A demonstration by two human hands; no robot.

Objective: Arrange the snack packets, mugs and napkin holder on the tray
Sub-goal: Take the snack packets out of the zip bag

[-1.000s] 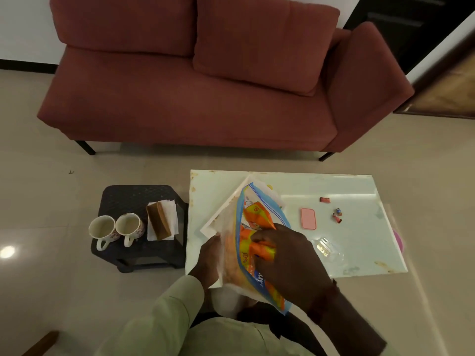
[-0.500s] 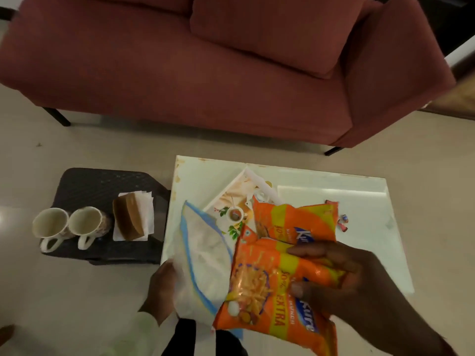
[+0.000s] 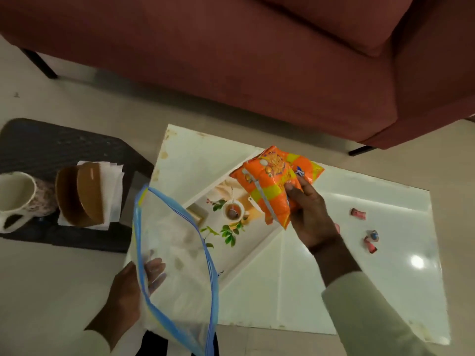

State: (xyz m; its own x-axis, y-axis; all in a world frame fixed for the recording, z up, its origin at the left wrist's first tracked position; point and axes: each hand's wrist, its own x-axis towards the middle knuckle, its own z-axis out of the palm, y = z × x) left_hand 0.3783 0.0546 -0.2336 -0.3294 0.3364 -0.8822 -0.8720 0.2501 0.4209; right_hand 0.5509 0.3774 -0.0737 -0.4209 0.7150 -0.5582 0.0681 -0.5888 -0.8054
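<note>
My right hand (image 3: 312, 218) grips orange snack packets (image 3: 270, 183) and holds them over the far part of the tray (image 3: 218, 191), a white tray with a printed cup-and-leaves picture, lying at an angle on the white table (image 3: 359, 265). My left hand (image 3: 128, 289) holds a clear zip bag (image 3: 174, 258) with a blue edge over the table's near left corner. On the dark stool (image 3: 51, 150) to the left stand a white mug (image 3: 15, 199), cut off by the frame's edge, and a brown napkin holder (image 3: 82, 194) with white napkins.
A red sofa (image 3: 257, 60) stands behind the table. Small wrapped sweets (image 3: 358, 214) lie on the right part of the table, another pair (image 3: 371, 241) just below. Pale tiled floor surrounds the stool and table.
My right hand pulled the orange packets out of the zip bag and carried them forward over the tray. The bag in my left hand now hangs limp. The camera moved closer to the table.
</note>
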